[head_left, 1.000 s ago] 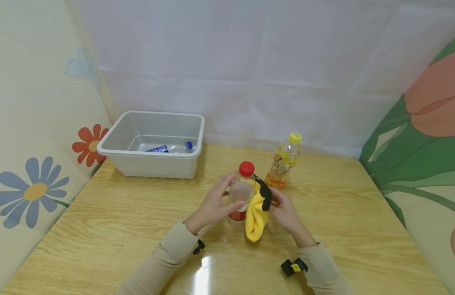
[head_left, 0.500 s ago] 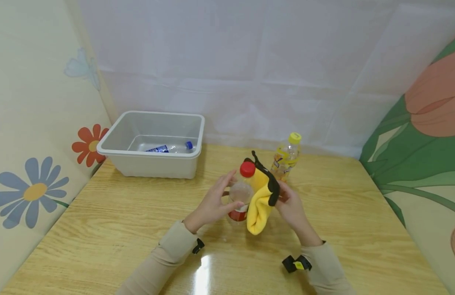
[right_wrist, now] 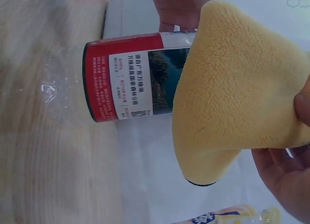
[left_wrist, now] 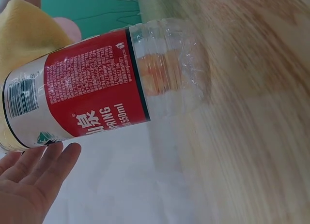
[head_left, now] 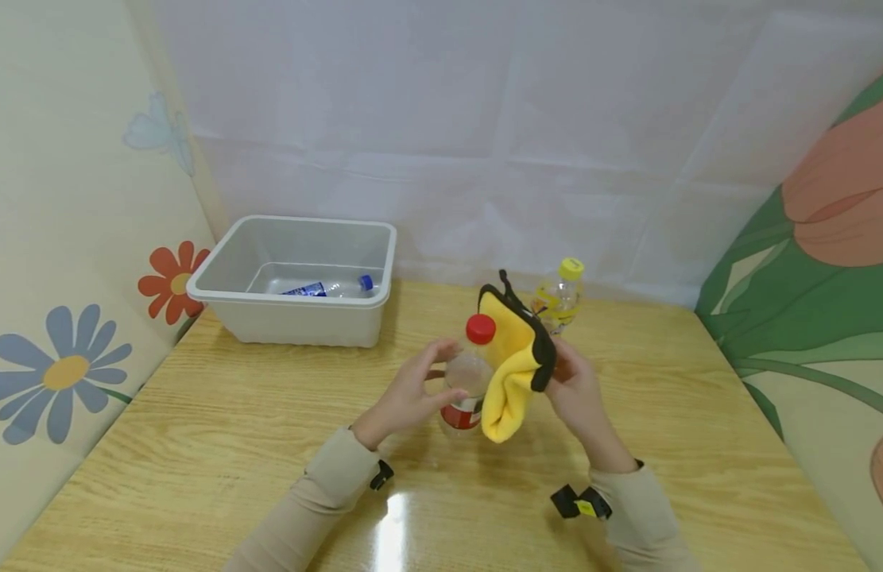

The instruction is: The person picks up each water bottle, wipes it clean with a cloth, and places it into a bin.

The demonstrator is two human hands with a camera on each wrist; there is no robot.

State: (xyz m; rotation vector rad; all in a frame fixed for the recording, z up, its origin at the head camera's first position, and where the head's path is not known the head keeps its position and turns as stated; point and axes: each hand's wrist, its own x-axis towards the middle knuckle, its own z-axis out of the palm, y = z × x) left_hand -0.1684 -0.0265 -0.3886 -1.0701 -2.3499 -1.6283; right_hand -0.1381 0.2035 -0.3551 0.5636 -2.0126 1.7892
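Note:
A clear plastic bottle (head_left: pixel 468 372) with a red cap and a red-and-white label stands upright in the middle of the table. My left hand (head_left: pixel 412 395) holds it from the left, thumb in front and fingers behind. In the left wrist view the base of the bottle is at the wood or just over it; I cannot tell which. Pinched in my right hand (head_left: pixel 577 389) is a yellow cloth (right_wrist: pixel 232 88) with a black edge, hanging folded beside the bottle's right side. The cloth partly covers the label in the right wrist view.
A second bottle (head_left: pixel 559 298) with a yellow cap stands behind the cloth, its lower part hidden. At the back left is a grey plastic bin (head_left: pixel 305 322), with a blue-capped bottle (head_left: pixel 334 288) lying inside. A white sheet (head_left: pixel 448 159) hangs behind the wooden table (head_left: pixel 234 445).
My right hand has moved up and to the right with the cloth, which now hangs more spread and hides more of the yellow-capped bottle. The left hand and red-capped bottle have barely moved.

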